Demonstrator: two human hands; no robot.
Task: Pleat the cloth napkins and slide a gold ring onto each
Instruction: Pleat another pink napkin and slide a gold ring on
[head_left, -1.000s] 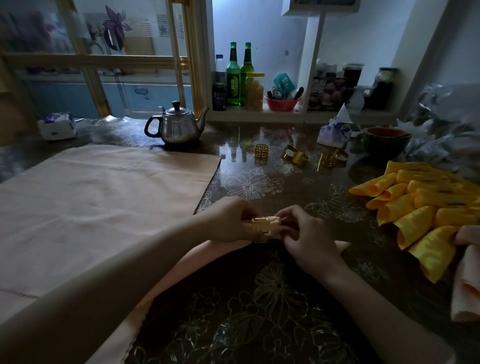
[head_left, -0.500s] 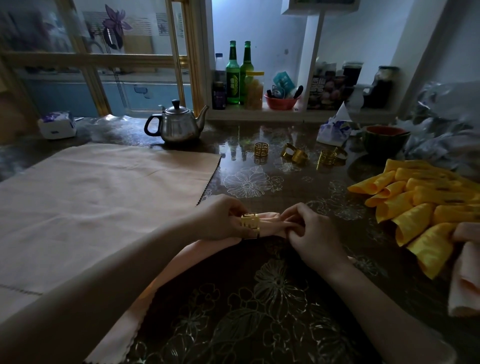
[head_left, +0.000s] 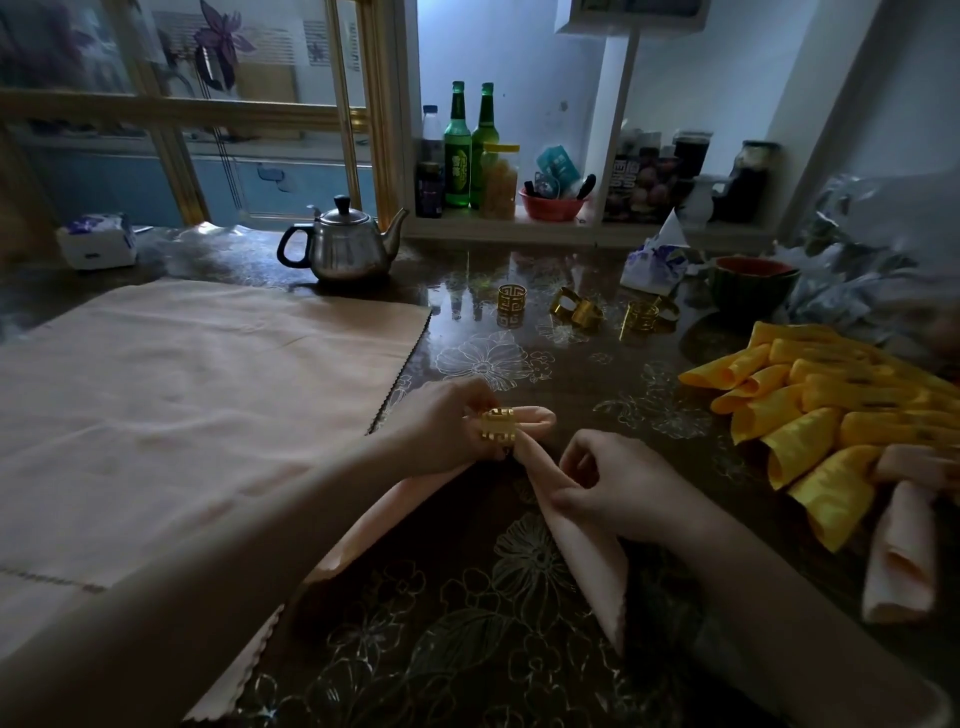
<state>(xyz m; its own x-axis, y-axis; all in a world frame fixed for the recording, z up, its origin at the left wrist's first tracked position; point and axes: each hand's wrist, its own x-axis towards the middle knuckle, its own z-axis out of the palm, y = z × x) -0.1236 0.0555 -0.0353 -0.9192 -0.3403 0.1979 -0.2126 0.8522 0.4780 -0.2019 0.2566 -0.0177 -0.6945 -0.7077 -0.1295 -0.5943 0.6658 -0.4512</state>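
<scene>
Mid-frame, the left grip (head_left: 441, 426) clasps the gold ring (head_left: 497, 425) around the peach napkin (head_left: 582, 556). The right grip (head_left: 618, 483), just lower-right, pinches its tail.

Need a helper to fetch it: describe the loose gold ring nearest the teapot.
Find the steel teapot at the far side of the dark floral table. Right of it runs a row of gold rings; take the leftmost ring, standing alone while the others lie tilted in clumps.

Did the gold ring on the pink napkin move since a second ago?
Yes. The gold ring, held by the left hand, slid left along the pink napkin, ending closer to the zigzag edge of the flat cloth.
</scene>
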